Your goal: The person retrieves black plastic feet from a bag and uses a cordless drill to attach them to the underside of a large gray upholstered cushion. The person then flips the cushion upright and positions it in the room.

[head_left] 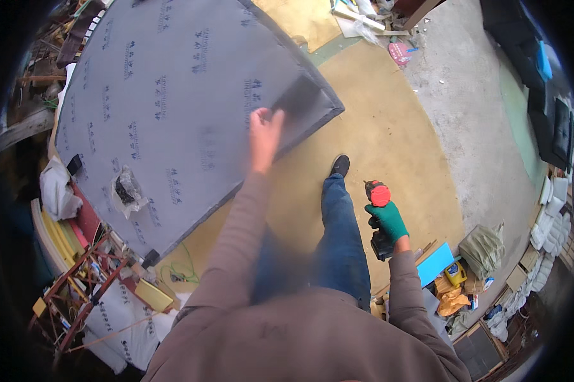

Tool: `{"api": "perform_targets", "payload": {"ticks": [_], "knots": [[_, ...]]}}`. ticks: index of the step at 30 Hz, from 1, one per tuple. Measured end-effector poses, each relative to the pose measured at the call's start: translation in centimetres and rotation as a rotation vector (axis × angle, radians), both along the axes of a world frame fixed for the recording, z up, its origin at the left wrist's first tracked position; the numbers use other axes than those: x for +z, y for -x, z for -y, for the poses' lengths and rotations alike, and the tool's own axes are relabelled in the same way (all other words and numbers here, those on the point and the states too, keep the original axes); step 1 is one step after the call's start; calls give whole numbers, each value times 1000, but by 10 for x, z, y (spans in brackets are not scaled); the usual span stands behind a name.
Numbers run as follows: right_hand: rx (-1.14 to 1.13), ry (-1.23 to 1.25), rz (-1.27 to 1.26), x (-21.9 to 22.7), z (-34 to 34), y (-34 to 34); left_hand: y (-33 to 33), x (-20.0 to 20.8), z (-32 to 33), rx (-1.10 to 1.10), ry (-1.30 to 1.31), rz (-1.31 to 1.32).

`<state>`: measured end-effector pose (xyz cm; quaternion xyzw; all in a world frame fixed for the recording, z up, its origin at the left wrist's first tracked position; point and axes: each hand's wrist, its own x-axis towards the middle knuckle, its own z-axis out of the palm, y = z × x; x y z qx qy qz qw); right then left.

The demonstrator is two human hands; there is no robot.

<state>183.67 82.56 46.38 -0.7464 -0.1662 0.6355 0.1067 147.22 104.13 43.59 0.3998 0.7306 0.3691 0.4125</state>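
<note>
A large grey fabric-covered panel (172, 83) with dark printing and black edges fills the upper left. Over it, near its right corner, is my bare left hand (266, 137), slightly blurred. Its fingers are curled together, and whatever they hold is too small to make out. Just beyond the fingertips lies a dark blurred patch (300, 95) on the fabric. My right hand (389, 221), in a green glove, grips a cordless drill (379, 195) with a red body and black battery base, away from the panel. On the panel rests a clear plastic bag (129, 192) with black pieces inside.
Small black feet (150, 258) stick out at the panel's left corners. Tan sheeting (401, 140) covers the floor where I stand. A red metal frame (90, 299) and scraps crowd the lower left. At right are a blue board (436, 263), a yellow bottle (455, 274) and dark furniture (548, 121).
</note>
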Motion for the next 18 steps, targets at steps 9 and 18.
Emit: {"api": "perform_targets", "payload": {"ticks": [9,18], "knots": [[154,24,57,24,-48,-99,-56,-7,31,24,-36,65],[247,7,65,11,-81,-88,-73,-25,45,-33,-55,-460]]}}
